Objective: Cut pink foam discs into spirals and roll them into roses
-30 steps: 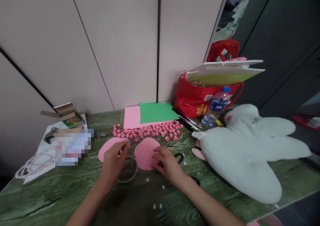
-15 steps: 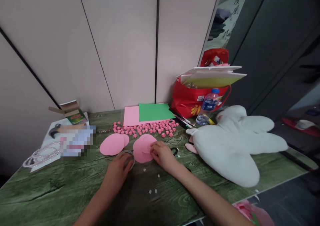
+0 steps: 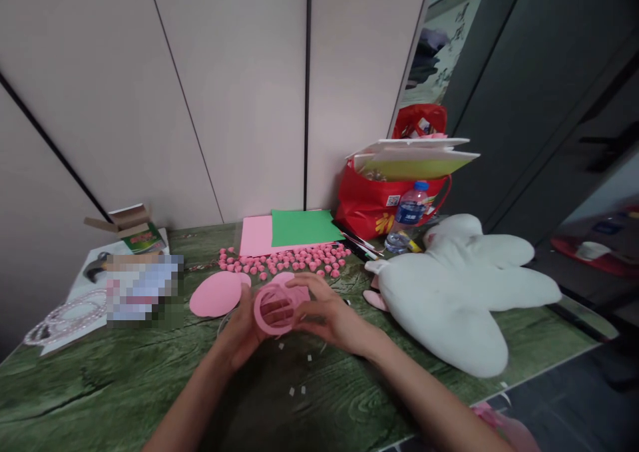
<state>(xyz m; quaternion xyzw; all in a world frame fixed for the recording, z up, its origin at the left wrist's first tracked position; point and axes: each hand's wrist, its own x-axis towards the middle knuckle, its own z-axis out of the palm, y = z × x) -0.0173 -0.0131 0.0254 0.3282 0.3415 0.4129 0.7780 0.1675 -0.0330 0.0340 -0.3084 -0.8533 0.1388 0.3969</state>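
A pink ring that looks like a roll of tape (image 3: 258,313) is tilted toward me above the front of the table. My left hand (image 3: 244,329) holds it from the left, and its fingers show through the hole. Against the right edge of the ring, my right hand (image 3: 327,313) has its thumb and fingers bent; the exact fingertip contact is hard to make out. A pink paper oval (image 3: 217,293) lies left of the hands. Behind the ring, more pink paper (image 3: 283,277) is partly hidden. A clear ring (image 3: 225,321) peeks out beside my left wrist.
Many small pink rosettes (image 3: 284,261) lie before green paper (image 3: 302,227) and pink paper (image 3: 256,234). A white plush toy (image 3: 449,292) lies right. Behind stand a red bag (image 3: 359,202) and a water bottle (image 3: 409,216). Beads (image 3: 64,319) and a small box (image 3: 142,237) are left.
The pink ring has come up between my hands. My left hand has left the clear ring, and my right hand has lifted off the pink paper. The view has shifted slightly.
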